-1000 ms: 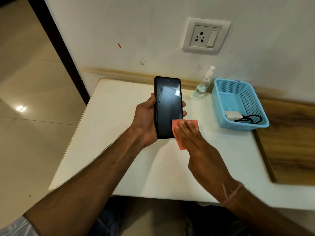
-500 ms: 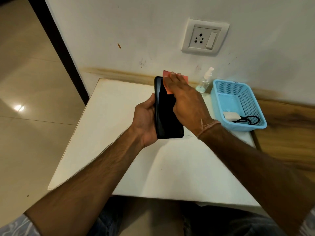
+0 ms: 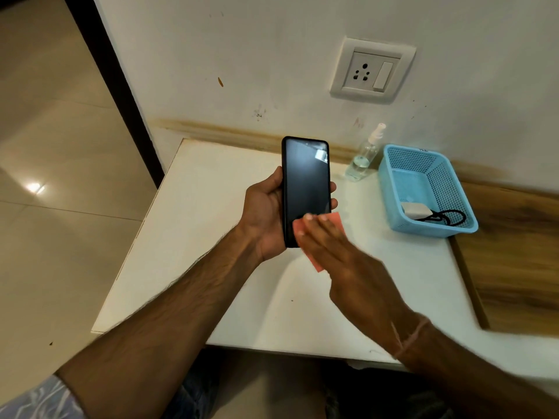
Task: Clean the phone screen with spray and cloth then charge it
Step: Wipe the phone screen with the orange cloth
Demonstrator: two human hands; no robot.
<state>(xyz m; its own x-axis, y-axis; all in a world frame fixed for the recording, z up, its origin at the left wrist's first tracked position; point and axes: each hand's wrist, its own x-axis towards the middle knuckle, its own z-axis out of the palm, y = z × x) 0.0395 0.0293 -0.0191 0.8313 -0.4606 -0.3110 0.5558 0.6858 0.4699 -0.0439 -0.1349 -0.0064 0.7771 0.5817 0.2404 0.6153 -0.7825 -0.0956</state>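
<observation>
Phone (image 3: 305, 189) held above the table (image 3: 211, 207), toward its far edge; left hand (image 3: 266, 213) curled round both long sides. Right hand (image 3: 341, 255), fingers straight, presses pink cloth (image 3: 332, 220) on the screen's lower end. Judged: light, rigid, glass slick and fragile; hold by the sides.

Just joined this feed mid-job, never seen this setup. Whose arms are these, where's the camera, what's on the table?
No machine here: these are a person's bare arms, filmed by a camera worn on their head, looking forward and down. The left hand grips a black phone above a white table. The right hand presses an orange cloth on the screen's lower end with straight fingers. Near the wall stand a clear spray bottle and a blue basket holding a white charger and black cable. A wall socket is above.
</observation>
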